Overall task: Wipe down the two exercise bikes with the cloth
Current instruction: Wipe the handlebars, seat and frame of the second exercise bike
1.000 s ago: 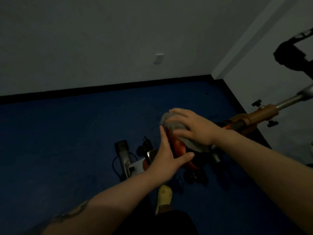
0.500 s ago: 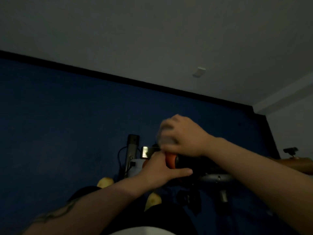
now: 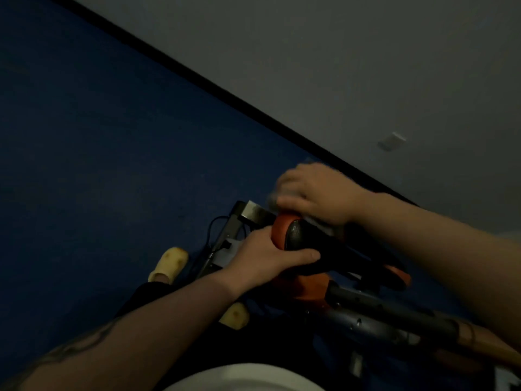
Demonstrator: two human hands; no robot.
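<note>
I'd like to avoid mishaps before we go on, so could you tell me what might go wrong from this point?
1. The cloth barely shows under the right hand, blurred; it might slip off the saddle mid-wipe.
2. The left hand grips the saddle's nose; if the saddle swivels under pressure, the fingers could be pinched.
3. A cable loops on the floor near the yellow shoes; stepping back could snag it. The dim light makes missed spots likely.

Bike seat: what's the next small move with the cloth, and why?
Probably draw the cloth back along the black seat top. The right hand presses it only at the orange-edged nose, while the left hand steadies the seat, so the rest looks unwiped.
</note>
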